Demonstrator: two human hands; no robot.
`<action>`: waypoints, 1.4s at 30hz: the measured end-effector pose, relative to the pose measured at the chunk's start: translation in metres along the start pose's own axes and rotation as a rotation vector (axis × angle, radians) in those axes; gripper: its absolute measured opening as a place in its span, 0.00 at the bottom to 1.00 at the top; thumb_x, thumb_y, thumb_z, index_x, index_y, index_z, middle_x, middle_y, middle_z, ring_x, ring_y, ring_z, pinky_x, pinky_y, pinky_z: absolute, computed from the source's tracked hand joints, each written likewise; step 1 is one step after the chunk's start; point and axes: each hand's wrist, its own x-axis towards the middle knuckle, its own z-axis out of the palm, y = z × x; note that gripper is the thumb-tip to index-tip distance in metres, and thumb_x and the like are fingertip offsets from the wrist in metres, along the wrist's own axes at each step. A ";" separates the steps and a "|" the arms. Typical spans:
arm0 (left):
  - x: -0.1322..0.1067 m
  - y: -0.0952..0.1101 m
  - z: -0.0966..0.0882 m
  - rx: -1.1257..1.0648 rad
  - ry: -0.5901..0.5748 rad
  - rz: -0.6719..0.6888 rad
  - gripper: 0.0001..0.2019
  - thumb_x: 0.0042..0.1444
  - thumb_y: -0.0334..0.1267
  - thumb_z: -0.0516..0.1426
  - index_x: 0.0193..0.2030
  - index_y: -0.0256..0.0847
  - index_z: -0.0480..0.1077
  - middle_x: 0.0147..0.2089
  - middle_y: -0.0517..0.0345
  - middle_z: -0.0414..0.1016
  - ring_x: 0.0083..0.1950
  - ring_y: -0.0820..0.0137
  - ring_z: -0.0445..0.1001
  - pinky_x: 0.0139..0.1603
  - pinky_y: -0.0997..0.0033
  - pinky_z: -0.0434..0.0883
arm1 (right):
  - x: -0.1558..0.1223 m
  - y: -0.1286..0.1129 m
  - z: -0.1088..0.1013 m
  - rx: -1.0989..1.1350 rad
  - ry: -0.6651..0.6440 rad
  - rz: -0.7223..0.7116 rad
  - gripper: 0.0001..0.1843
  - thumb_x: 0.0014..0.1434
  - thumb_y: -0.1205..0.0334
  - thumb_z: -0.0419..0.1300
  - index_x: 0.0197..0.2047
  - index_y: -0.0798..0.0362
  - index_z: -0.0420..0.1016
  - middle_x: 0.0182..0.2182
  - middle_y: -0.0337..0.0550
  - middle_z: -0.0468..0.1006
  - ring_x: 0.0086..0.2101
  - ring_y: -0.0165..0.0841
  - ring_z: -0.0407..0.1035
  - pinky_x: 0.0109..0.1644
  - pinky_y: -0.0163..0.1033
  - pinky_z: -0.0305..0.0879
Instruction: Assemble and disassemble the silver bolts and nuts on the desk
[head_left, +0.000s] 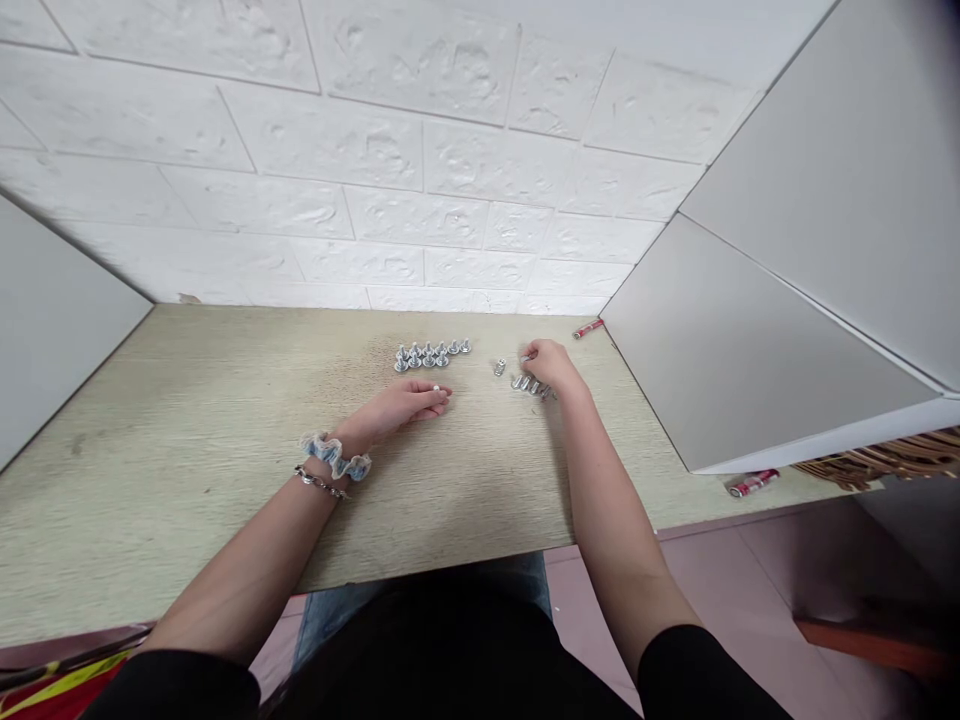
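My left hand [412,402] is closed in a pinch on a small pale piece [436,388], its exact kind too small to make out. Just beyond it, several silver bolts [428,357] stand upright on their heads in two rows. Over on the right, my right hand [550,362] is bent down with fingertips pinched on a small metal piece [526,359], mostly hidden by the fingers. Under and beside that hand lie several small silver metal pieces [525,383] in a loose row. One more silver metal piece [500,367] sits apart, between the two hands.
The wooden tabletop [225,430] meets a white brick-pattern wall [382,150] at the back. Grey panels [787,330] bound the right side. One red battery-like cylinder [589,328] lies at the back right, another [754,483] near the right edge beside brown rods [885,460].
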 end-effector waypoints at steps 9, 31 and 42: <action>-0.001 0.001 0.002 0.004 0.000 0.011 0.18 0.44 0.46 0.62 0.40 0.38 0.73 0.35 0.60 0.73 0.35 0.77 0.68 0.45 0.73 0.66 | -0.001 0.004 -0.002 -0.003 0.015 -0.001 0.18 0.44 0.77 0.52 0.36 0.56 0.76 0.36 0.43 0.77 0.37 0.29 0.68 0.41 0.30 0.60; -0.005 0.004 0.003 0.058 0.018 0.009 0.19 0.47 0.47 0.60 0.43 0.38 0.72 0.35 0.58 0.73 0.36 0.75 0.69 0.43 0.73 0.67 | 0.005 0.020 0.002 -0.075 0.068 -0.048 0.20 0.45 0.75 0.50 0.39 0.53 0.76 0.38 0.44 0.77 0.36 0.31 0.67 0.40 0.32 0.60; -0.005 0.006 0.004 0.085 0.018 0.023 0.20 0.46 0.48 0.60 0.43 0.38 0.72 0.36 0.58 0.73 0.36 0.74 0.69 0.42 0.73 0.66 | 0.007 0.017 0.003 -0.126 0.075 -0.117 0.19 0.46 0.77 0.49 0.37 0.56 0.76 0.38 0.45 0.76 0.38 0.32 0.67 0.44 0.34 0.59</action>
